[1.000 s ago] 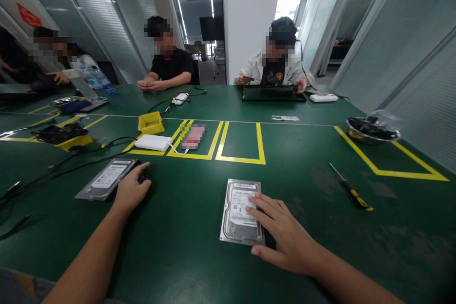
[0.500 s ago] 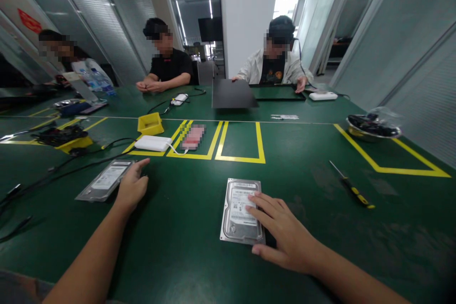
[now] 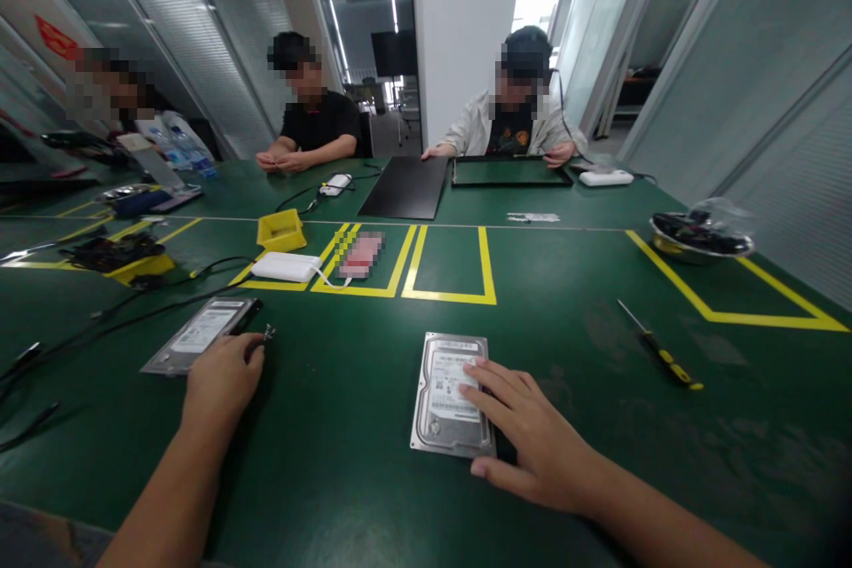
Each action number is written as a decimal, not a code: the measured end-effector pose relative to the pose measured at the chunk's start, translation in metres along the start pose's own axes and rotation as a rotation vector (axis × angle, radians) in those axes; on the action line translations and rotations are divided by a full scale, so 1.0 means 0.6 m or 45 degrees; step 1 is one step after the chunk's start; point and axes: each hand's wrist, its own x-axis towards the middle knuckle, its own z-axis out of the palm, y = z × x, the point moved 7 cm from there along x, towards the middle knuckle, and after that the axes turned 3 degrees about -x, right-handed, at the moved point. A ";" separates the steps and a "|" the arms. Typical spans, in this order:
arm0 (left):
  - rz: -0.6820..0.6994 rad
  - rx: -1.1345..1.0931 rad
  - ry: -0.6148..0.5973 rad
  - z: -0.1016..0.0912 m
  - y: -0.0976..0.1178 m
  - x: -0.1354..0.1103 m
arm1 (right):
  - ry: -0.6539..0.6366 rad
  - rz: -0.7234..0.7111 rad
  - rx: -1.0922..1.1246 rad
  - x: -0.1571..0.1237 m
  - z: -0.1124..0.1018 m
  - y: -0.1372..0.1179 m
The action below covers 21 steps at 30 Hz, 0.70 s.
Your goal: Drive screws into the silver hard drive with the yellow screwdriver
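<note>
My right hand (image 3: 532, 435) lies with its fingers stretched over the right side of a silver hard drive (image 3: 443, 404), which rests label up on the green table. The thumb is near its lower right corner. A second hard drive (image 3: 206, 328) lies at the left, slightly turned. My left hand (image 3: 223, 382) is at its near right edge, with fingers curled and thumb and forefinger close together. Just beyond those fingertips is a small cluster of screws (image 3: 269, 333). What is between the fingers, if anything, is hidden.
A screwdriver (image 3: 658, 346) lies at the right, near a bowl of dark parts (image 3: 698, 240). Black cables (image 3: 126, 309) run across the left side. Ahead are a white power bank (image 3: 286, 267), a blurred pink phone (image 3: 360, 256) and a yellow bin (image 3: 280, 231). Co-workers sit opposite.
My left hand has drawn back toward me and its pointing forefinger has curled in, uncovering the screws. My right hand stays put. A co-worker opposite has lowered a black panel leftward.
</note>
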 end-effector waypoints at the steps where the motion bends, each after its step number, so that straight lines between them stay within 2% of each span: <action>1: 0.002 0.040 -0.007 0.001 0.001 0.000 | 0.001 0.000 0.000 0.000 0.000 0.000; 5: 0.019 0.166 -0.022 0.002 0.006 0.001 | 0.007 0.000 0.004 0.002 0.002 0.002; 21: 0.018 0.246 -0.103 -0.002 0.025 -0.007 | -0.024 0.011 0.037 0.000 -0.001 0.004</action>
